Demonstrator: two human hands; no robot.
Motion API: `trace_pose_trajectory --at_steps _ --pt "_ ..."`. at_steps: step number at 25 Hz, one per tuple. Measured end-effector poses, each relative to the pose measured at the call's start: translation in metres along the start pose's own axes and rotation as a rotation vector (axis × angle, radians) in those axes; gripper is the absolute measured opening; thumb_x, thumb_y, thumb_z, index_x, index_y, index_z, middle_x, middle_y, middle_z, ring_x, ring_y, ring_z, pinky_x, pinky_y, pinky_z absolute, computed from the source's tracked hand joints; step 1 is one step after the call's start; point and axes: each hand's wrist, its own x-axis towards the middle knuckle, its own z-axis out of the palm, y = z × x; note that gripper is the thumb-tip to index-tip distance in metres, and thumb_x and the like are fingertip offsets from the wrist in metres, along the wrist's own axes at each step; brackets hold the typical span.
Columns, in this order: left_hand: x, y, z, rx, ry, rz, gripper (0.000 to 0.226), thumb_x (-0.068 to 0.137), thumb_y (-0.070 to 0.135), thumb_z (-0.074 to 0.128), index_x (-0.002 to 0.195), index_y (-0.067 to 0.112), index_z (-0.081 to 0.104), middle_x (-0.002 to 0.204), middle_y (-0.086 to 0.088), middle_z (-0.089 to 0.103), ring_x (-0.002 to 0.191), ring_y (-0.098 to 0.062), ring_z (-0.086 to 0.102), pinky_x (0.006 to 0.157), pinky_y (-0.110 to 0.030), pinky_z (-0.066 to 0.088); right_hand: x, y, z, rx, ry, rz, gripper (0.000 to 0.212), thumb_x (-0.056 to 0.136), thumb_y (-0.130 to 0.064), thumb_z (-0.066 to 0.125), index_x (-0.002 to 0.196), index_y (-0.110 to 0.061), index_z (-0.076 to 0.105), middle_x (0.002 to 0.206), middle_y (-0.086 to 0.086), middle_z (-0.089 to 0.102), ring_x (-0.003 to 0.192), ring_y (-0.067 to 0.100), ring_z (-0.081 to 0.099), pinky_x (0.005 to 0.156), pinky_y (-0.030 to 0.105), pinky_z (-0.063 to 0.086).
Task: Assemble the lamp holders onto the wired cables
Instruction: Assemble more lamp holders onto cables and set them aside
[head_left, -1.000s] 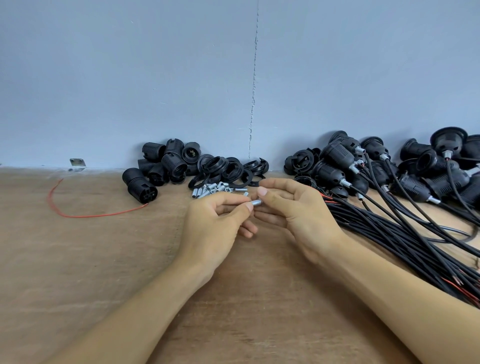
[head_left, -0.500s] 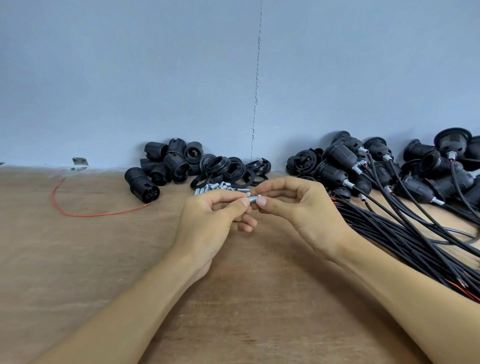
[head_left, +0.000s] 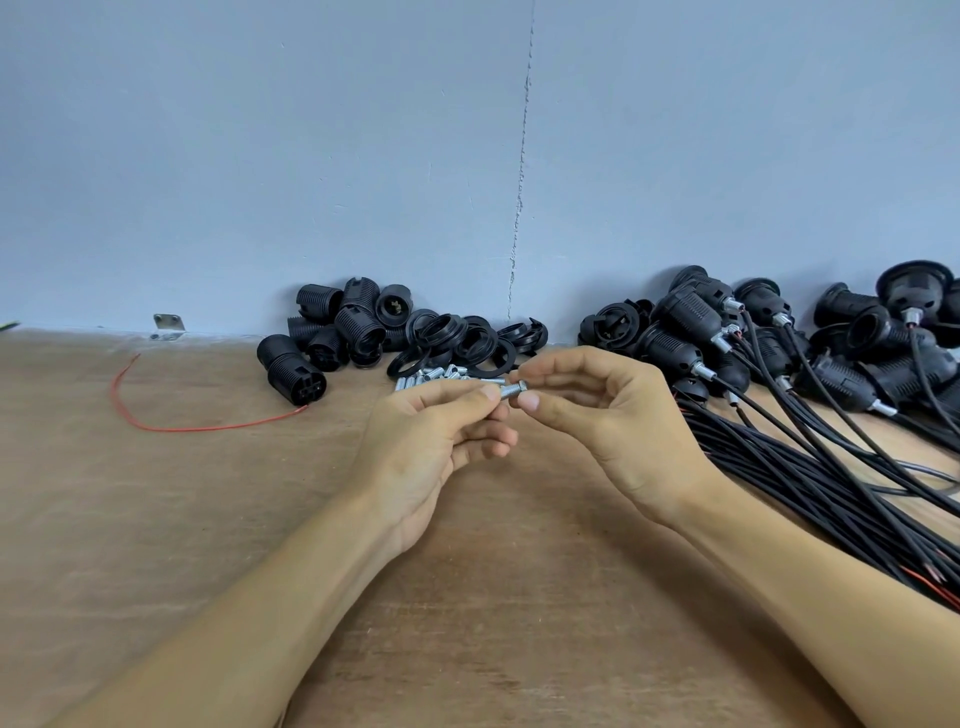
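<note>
Holding threaded tube (head_left: 513, 389) beside spare-tube pile (head_left: 434, 375) | left hand (head_left: 431, 447), right hand (head_left: 618, 421) grips both clamping it | more tube is showing than before | likely readying holder fitting

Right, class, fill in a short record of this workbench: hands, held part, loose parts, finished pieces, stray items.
Hands: left hand and right hand both pinch one part
Held part: small threaded metal tube, above the table
Loose parts: black lamp holders, black rings, spare metal tubes, by the wall
Finished pieces: wired holders with black cables, right side
Stray item: red wire, left
</note>
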Motion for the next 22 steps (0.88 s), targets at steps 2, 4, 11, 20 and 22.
trace_pose_trajectory --at_steps 2,4,11,20,22 --pt "0.0004 -0.0008 -0.0009 0.006 -0.006 0.016 0.021 0.089 0.003 0.069 0.075 0.011 0.082 0.076 -0.013 0.073 0.063 -0.020 0.071 0.059 -0.024 0.057 0.0002 0.0008 -0.0006 -0.005 -0.003 0.012 0.021 0.080 -0.006 0.080 0.099 -0.014 0.074 0.100 0.000 0.078 0.097 0.014 0.074 0.087 0.021 0.056" --pt "0.0010 -0.0012 -0.0022 0.011 -0.019 0.028 0.021 0.089 0.001 0.069 0.077 0.012 0.082 0.080 -0.015 0.074 0.066 -0.021 0.072 0.061 -0.024 0.057 0.0006 0.0014 -0.0020 0.000 -0.002 0.030 0.022 0.081 -0.006 0.079 0.101 -0.010 0.074 0.100 0.003 0.078 0.097 0.016 0.074 0.087 0.023 0.057" --pt "0.0010 -0.0032 -0.0018 0.051 -0.012 0.090 0.019 0.088 -0.004 0.070 0.080 0.009 0.081 0.079 -0.018 0.074 0.066 -0.023 0.072 0.062 -0.025 0.058 -0.0001 0.0027 -0.0027 -0.021 -0.011 0.007 0.021 0.081 -0.004 0.079 0.100 -0.007 0.074 0.100 0.003 0.078 0.096 0.015 0.074 0.083 0.019 0.056" --pt "-0.0008 -0.0034 0.0003 0.075 0.002 0.122 0.012 0.089 -0.004 0.069 0.088 0.003 0.078 0.076 -0.016 0.073 0.064 -0.023 0.071 0.060 -0.025 0.058 -0.0005 0.0059 0.0019 -0.035 0.007 0.016 0.021 0.077 -0.026 0.076 0.093 -0.013 0.075 0.077 0.004 0.076 0.067 0.014 0.069 0.066 0.022 0.055" --pt "-0.0011 -0.0031 0.0009 0.076 0.012 0.107 0.010 0.090 -0.001 0.070 0.086 0.003 0.078 0.074 -0.015 0.073 0.062 -0.023 0.071 0.058 -0.026 0.058 -0.0007 0.0064 0.0017 -0.054 0.014 0.007 0.016 0.079 -0.023 0.078 0.092 -0.016 0.076 0.082 0.002 0.077 0.072 0.014 0.071 0.069 0.022 0.056"
